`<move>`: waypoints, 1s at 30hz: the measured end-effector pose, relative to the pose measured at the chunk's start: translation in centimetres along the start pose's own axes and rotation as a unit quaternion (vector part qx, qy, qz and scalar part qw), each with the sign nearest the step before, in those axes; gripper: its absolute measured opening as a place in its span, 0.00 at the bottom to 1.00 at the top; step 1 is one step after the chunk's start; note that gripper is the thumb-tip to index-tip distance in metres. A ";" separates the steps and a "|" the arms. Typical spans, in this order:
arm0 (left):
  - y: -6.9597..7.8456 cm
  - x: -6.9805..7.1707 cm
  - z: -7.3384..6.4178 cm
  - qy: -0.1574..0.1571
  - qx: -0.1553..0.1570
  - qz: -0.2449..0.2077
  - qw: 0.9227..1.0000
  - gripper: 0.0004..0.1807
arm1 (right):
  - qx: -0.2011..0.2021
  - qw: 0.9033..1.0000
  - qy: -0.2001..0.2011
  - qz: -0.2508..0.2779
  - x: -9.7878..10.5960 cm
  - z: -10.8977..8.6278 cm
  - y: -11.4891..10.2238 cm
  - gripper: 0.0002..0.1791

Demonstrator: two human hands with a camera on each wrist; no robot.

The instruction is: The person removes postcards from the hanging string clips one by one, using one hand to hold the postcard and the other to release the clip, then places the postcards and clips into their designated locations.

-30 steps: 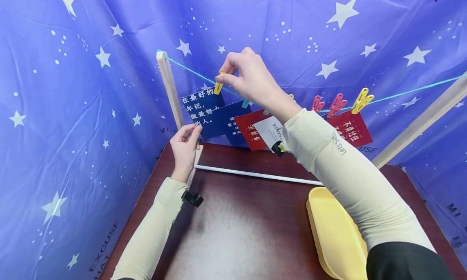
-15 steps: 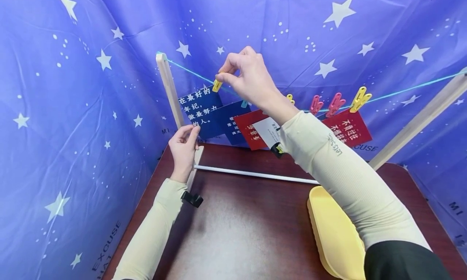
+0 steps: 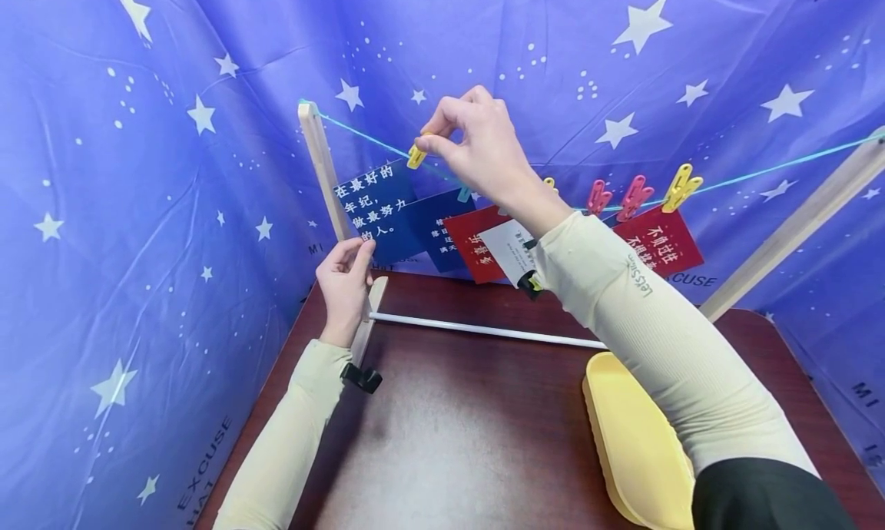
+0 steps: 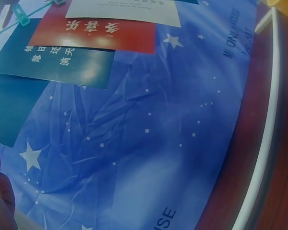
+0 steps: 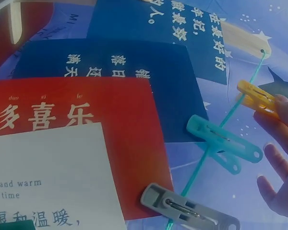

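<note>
- Left of centre, you have a wooden post (image 3: pixel 318 161), with a teal cord (image 3: pixel 359 133) running from its top down to the right.
- Just right of it, your left hand (image 3: pixel 344 280) pinches the left blue card (image 3: pixel 380 207) at its lower left corner, thumb against fingers. The card is tilted and looks thin, light and fairly stiff; it probably bends or creases if you press its middle, so hold it by a corner or edge.
- Upper centre, your right hand (image 3: pixel 484 134) pinches the yellow clip (image 3: pixel 416 157) by its tail end, the front across the cord; the right wrist view shows a gap between clip and card. Expect light, springy, smooth plastic: squeeze the tails squarely, as an off-centre grip may slip.
- Centre, the right blue card (image 3: pixel 442 226), a red card (image 3: pixel 473 242) and a white card (image 3: pixel 508 253) overlap in view; a teal clip (image 5: pixel 221 136) and a grey clip (image 5: pixel 182 211) straddle the cord.
- Right of centre, pink clips (image 3: pixel 634 196) sit along the cord; below, a yellow tray (image 3: pixel 643 445) rests on the table (image 3: pixel 442 438), partly behind your sleeve.
</note>
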State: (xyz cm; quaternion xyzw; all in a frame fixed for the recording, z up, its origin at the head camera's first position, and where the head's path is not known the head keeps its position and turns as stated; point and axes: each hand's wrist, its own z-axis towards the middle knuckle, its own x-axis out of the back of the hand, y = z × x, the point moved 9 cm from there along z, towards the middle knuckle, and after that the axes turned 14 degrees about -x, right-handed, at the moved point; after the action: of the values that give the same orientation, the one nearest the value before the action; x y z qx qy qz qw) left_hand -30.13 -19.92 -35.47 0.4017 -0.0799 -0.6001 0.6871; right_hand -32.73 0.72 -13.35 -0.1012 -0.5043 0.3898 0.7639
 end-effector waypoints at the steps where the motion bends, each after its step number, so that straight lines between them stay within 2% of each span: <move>1: 0.1 0.1 0.0 -0.002 -0.003 0.008 1.000 0.06 | 0.002 1.000 0.002 0.000 0.1 0.0 0.0 0.08; 6: 0.4 0.4 0.0 -0.003 -0.008 0.020 1.000 0.06 | 0.009 1.000 0.010 0.003 0.4 -0.2 -0.1 0.09; 10: 0.4 0.8 -0.2 0.003 -0.006 0.015 1.000 0.05 | 0.003 1.000 0.011 0.010 0.6 -0.4 0.1 0.09; 16: 0.7 1.4 -0.6 -0.001 -0.003 0.032 0.999 0.01 | -0.007 1.000 0.013 0.014 1.0 -0.9 0.5 0.09; 23: 0.8 2.4 -1.1 -0.002 0.004 0.062 0.998 0.08 | -0.013 1.000 0.017 0.017 1.6 -1.7 1.0 0.08; 30: 1.5 2.7 -1.3 -0.008 -0.004 0.063 0.998 0.10 | -0.009 1.000 0.022 0.014 2.5 -2.5 1.3 0.09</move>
State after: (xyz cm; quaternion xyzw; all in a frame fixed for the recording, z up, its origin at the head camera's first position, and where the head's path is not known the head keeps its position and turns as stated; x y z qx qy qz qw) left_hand -27.50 -21.82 -36.32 0.3885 -0.1080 -0.5588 0.7246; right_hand -30.78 3.87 -13.50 -0.1241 -0.4895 0.3934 0.7682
